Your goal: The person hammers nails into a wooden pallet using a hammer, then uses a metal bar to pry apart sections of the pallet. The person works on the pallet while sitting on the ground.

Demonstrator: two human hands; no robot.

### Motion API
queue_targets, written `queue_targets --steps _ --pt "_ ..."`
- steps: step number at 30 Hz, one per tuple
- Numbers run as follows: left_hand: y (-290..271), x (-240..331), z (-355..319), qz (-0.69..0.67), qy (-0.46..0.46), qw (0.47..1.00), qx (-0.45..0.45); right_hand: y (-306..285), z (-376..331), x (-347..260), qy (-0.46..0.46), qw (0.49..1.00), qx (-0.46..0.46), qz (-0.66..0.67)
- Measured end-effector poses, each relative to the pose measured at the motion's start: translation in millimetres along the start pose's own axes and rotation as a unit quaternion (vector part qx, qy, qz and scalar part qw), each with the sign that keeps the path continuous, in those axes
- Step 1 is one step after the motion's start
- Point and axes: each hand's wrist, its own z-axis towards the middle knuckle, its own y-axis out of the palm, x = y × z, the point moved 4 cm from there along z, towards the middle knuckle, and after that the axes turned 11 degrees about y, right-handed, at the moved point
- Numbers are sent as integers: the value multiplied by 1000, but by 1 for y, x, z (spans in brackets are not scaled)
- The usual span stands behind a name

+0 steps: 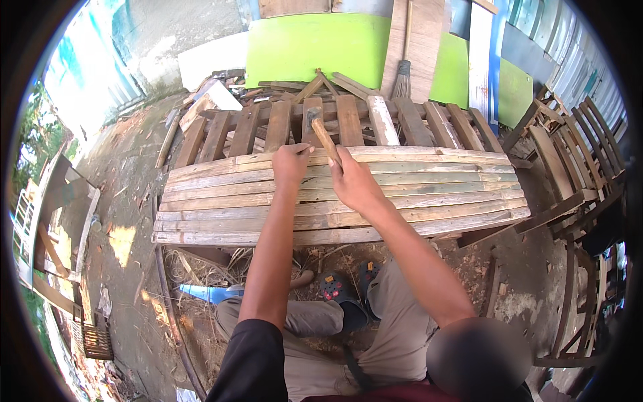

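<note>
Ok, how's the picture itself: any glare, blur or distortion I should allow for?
In the head view, glare washes out the sheeting at upper left; a sunlit patch brightens the ground at left; the fisheye bows the bamboo slats; a round dark patch at lower right is blurred; the hammer, left hand and right hand look reasonably clear.

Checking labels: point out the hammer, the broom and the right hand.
Hammer (325, 139), head view: on its wooden handle.
Broom (402, 82), head view: on its bristles.
Right hand (355, 181), head view: back of the hand.
</note>
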Motion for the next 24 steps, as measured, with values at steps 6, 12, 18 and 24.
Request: queue_targets --steps 6,12,18,24 --pt "1 2 1 10 3 1000 -12 -3 -1 1 6 1000 -26 -13" --pt "-1 5 7 -16 0 1000 -7 0 3 1 -23 1000 -2 9" --pt "-1 7 5 8 -1 1000 -16 -10 0 -16 7 1000 15 6" --pt "-1 5 5 -7 35 999 8 -8 3 -11 -33 999 -9 -1"
